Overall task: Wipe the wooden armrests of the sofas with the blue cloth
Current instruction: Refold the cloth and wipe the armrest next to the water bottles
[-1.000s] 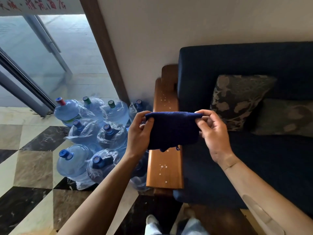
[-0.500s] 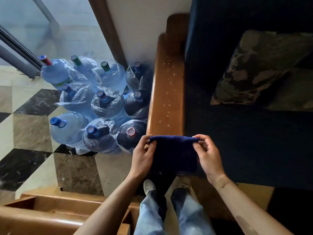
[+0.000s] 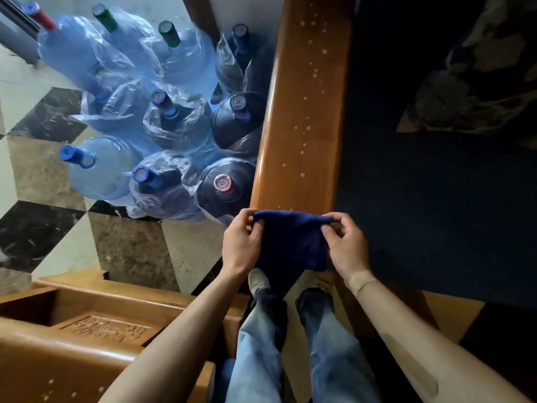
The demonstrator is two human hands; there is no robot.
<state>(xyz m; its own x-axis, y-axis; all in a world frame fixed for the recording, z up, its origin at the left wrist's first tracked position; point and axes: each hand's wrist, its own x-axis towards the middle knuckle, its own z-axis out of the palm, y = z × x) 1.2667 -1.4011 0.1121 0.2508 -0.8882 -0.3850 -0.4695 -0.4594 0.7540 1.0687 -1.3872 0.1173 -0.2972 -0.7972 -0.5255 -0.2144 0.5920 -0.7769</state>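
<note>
The wooden armrest of the dark blue sofa runs with its long axis from the near end away toward the wall, with white specks on top. At its near end the left hand and right hand pinch the upper corners of the blue cloth, which is stretched across the armrest and hangs down. Water bottles stand just beside the armrest on the floor.

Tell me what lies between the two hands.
Head view: only the blue cloth, stretched from left hand to right hand; each pinches a top corner.
</note>
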